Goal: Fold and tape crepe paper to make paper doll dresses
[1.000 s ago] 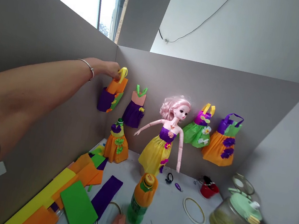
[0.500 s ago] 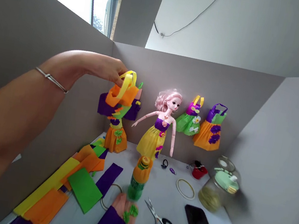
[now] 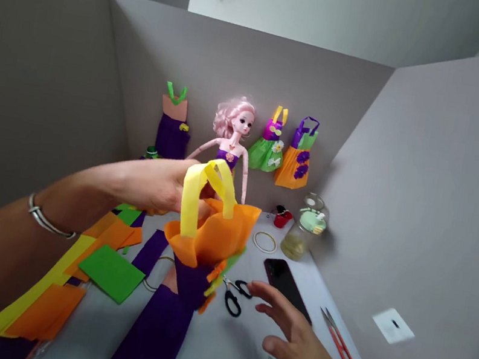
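My left hand (image 3: 165, 182) is closed on a small doll dress (image 3: 216, 234) with yellow straps, an orange frilled top and a purple lower part. The dress hangs above the table, in front of the pink-haired doll (image 3: 235, 123), and hides part of it. Over the table at the right, my right hand (image 3: 292, 329) is held with its fingers apart and nothing in it. Black-handled scissors (image 3: 233, 304) lie just left of its fingertips. A purple cloth piece (image 3: 153, 336) lies below the held dress.
Coloured cloth sheets (image 3: 111, 273) cover the table's left side. Toward the right are a black phone (image 3: 288, 286), a glass jar (image 3: 295, 244), a bangle (image 3: 264, 242) and red-handled scissors (image 3: 342, 347). Doll dresses (image 3: 295, 161) hang on the back wall.
My left hand has brought the dress from the back left toward the middle and nearer. My right hand has come further into view with its fingers spread. The view has turned right and down.
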Demonstrator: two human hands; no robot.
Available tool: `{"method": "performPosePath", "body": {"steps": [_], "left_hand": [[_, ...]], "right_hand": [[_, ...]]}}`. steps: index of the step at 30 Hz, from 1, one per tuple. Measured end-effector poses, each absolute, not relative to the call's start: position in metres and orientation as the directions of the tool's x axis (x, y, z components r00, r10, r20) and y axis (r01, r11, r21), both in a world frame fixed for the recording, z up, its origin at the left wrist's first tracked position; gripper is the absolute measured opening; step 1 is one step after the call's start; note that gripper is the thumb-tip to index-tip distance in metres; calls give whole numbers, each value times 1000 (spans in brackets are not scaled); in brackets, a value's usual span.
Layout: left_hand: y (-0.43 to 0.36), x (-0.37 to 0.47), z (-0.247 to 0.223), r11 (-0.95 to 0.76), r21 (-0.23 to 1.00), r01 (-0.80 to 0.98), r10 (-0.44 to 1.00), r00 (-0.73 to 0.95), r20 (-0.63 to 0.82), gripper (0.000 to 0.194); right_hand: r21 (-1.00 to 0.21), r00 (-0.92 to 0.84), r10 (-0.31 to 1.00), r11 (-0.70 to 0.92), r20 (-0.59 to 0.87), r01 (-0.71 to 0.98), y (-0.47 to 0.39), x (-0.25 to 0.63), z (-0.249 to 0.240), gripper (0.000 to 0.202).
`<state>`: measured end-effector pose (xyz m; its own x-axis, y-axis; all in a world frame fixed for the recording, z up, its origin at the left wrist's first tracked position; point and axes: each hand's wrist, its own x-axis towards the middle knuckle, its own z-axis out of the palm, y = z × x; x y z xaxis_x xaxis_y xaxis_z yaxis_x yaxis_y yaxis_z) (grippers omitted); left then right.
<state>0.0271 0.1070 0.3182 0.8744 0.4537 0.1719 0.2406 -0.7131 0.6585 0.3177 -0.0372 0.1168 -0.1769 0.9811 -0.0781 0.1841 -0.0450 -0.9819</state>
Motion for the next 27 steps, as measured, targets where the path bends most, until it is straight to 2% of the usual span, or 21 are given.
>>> {"method": "performPosePath", "body": {"steps": [2,5,10,12,16,22,27], "left_hand": [[111,40,302,-653,720,234,427,899,95,23],[117,59,282,-543,815,201,378,925,23,17],[127,89,248,-465,834,296,442,894,-71,7],[130,98,233,-426,847,319,470,878,-94,8],[138,105,213,-309,899,311,525,844,-112,12],[147,86,214,-221,953,209,481,873,-80,23],[133,49,214,-250,949,192,608,794,-1,46]], "right_hand": [[-996,-210,977,-23,-42,90,-40,311,118,87],[-999,-254,967,10,23,-51,-39,303,125,86],[-982,-354,935,-37,31,-184,-32,285,140,80],[-977,-338,941,-66,7,-204,-27,280,135,73],[-973,-211,974,-128,-86,-195,-16,275,113,43],[-958,-133,977,-194,-168,-212,-3,279,106,43],[-961,-84,979,-197,-184,-196,16,301,104,38]]}}
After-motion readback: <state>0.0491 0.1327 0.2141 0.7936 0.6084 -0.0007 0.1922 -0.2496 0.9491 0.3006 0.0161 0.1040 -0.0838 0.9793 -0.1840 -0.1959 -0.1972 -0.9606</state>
